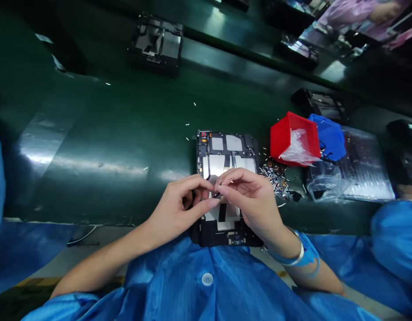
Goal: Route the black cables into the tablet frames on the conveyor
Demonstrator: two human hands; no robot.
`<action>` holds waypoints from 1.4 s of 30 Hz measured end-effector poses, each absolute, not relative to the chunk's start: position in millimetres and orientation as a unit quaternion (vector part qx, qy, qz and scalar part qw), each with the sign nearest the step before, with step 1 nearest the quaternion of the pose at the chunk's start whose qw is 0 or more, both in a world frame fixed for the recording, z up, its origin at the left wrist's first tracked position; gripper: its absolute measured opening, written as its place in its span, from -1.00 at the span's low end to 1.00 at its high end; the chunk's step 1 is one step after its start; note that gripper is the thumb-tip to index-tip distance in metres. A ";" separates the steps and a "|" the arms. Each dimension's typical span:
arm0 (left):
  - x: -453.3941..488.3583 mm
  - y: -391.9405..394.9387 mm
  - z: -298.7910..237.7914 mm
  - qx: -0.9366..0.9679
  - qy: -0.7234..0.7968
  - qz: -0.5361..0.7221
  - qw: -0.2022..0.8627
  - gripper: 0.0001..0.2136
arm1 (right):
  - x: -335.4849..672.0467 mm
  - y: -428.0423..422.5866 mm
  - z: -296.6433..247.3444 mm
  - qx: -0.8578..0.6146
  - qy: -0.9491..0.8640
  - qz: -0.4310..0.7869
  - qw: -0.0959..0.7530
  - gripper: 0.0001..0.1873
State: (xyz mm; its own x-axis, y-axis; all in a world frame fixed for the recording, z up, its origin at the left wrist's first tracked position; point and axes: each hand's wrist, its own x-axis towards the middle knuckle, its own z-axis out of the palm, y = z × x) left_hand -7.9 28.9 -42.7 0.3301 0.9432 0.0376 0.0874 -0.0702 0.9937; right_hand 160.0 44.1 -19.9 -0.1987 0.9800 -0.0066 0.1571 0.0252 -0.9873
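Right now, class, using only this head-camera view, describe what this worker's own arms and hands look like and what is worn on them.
The left hand and right hand are bare, without gloves. The glossy blue smock has loose sleeves and a round white button. The right wrist wears a blue band with a silver strip, and a thin blue cord trails from it.

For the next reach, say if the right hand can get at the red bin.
Probably yes: the right hand is close to the red bin, with only a low heap of small parts between them, though its fingers pinch a dark piece.
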 end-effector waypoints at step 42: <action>-44.0 22.3 -83.3 0.897 0.345 0.277 -0.027 -0.72 | 166.0 115.4 -12.9 -0.529 -0.754 0.388 0.029 -0.93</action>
